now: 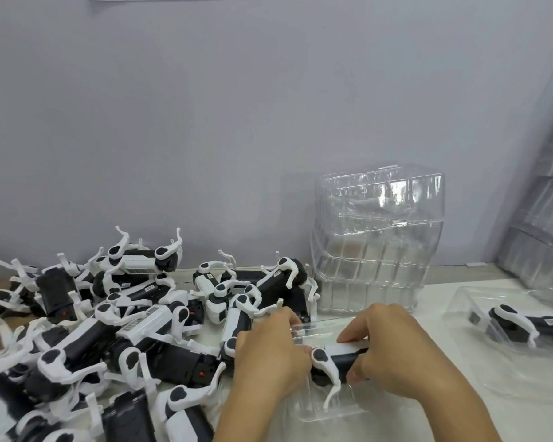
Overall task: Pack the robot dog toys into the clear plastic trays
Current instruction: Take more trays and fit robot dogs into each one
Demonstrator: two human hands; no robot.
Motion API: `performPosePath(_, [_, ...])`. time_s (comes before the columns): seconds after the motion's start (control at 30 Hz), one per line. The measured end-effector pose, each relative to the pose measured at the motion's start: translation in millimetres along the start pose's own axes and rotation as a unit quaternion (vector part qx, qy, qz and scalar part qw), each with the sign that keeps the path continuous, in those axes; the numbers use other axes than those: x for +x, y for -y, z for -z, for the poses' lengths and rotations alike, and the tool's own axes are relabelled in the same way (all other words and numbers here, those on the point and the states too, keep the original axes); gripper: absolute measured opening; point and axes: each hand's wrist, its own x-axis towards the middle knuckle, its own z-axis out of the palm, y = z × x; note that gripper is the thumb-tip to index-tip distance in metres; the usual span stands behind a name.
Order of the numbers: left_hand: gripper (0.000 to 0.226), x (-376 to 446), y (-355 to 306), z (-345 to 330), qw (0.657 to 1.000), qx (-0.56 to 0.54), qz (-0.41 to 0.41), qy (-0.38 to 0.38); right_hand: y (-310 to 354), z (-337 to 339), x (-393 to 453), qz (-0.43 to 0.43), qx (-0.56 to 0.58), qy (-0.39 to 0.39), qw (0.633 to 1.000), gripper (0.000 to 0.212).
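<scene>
A black-and-white robot dog toy [332, 357] lies in a clear plastic tray [329, 406] in front of me. My left hand [270, 355] grips its left end and the tray's edge, fingers curled over the top. My right hand [393, 352] grips the toy's right end, thumb underneath. A large heap of loose robot dog toys [109, 323] covers the table's left side. On the right lies a second clear tray [479, 365] that holds a packed robot dog [524, 323].
A tall stack of empty clear trays [377, 237] stands against the grey wall behind my hands. More stacked clear plastic [546, 224] leans at the far right. The white table [396, 432] shows between the trays.
</scene>
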Motion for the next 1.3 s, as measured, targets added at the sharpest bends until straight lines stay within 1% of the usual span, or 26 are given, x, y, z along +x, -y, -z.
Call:
performPosePath(0.07, [0.028, -2.1, -4.5, -0.2, 1.0, 0.017, -0.007, -0.01, -0.7, -1.1, 0.9, -0.002, -0.003, 0.002, 1.0, 0.047])
performPosePath(0.17, [0.027, -2.0, -4.9, 1.8, 0.999, -0.02, -0.047, -0.015, -1.8, -1.5, 2.2, -0.005, 0.001, 0.003, 1.0, 0.05])
performPosePath(0.23, [0.018, -2.5, -5.4, 4.0, 0.995, -0.059, -0.084, -0.014, -2.6, -1.9, 2.9, -0.003, 0.003, 0.006, 1.0, 0.052])
performPosePath(0.27, [0.011, -3.3, -6.0, 4.3, 0.993, -0.066, -0.098, -0.007, -2.8, -1.9, 3.3, -0.001, 0.004, 0.009, 1.0, 0.053])
performPosePath(0.3, [0.011, -4.2, -6.6, 3.8, 0.993, -0.061, -0.104, 0.007, -3.2, -2.0, 3.4, 0.001, 0.004, 0.012, 1.0, 0.052])
performPosePath(0.33, [0.016, -4.3, -6.1, 2.0, 0.993, -0.052, -0.103, 0.024, -4.1, -2.2, 3.8, 0.004, 0.005, 0.014, 1.0, 0.052])
performPosePath(0.4, [0.025, -3.8, -4.3, -1.8, 0.995, -0.056, -0.072, 0.043, -8.2, -2.1, 4.0, 0.008, 0.014, 0.017, 1.0, 0.05])
performPosePath(0.47, [0.028, -2.7, -3.0, -3.4, 0.996, -0.071, -0.043, 0.038, -13.6, 1.2, 2.5, 0.009, 0.028, 0.022, 0.999, 0.046])
performPosePath(0.53, [0.027, -2.5, -3.1, -4.3, 0.996, -0.069, -0.036, 0.035, -19.7, 9.7, -1.7, 0.004, 0.051, 0.017, 0.999, 0.041])
performPosePath(0.67, [0.025, -1.8, -3.0, -4.7, 0.995, -0.081, -0.029, 0.041, -31.2, 32.3, -13.5, -0.032, 0.058, -0.014, 0.998, 0.03])
performPosePath(0.77, [0.025, -1.3, -2.0, -4.8, 0.995, -0.08, -0.029, 0.044, -34.5, 38.4, -18.4, -0.059, 0.056, 0.01, 0.997, 0.028])
performPosePath(0.83, [0.025, -1.5, -1.1, -4.1, 0.995, -0.077, -0.038, 0.048, -33.3, 37.7, -18.8, -0.062, 0.045, 0.01, 0.997, 0.021])
performPosePath(0.93, [0.026, -2.1, 0.3, -2.2, 0.994, -0.061, -0.061, 0.065, -30.6, 36.4, -16.3, -0.055, 0.027, -0.016, 0.998, 0.013])
performPosePath(1.03, [0.027, -3.0, -0.5, -1.1, 0.993, -0.05, -0.074, 0.075, -29.4, 35.9, -13.6, -0.054, 0.038, -0.048, 0.997, 0.015])
performPosePath(1.17, [0.028, -4.7, -4.7, -1.6, 0.994, -0.032, -0.078, 0.066, -31.3, 27.5, -8.7, -0.075, 0.078, -0.088, 0.99, 0.02])
performPosePath(1.3, [0.03, -4.7, -4.6, -2.3, 0.995, -0.018, -0.085, 0.052, -31.3, 16.3, -3.8, -0.101, 0.109, -0.09, 0.985, 0.025])
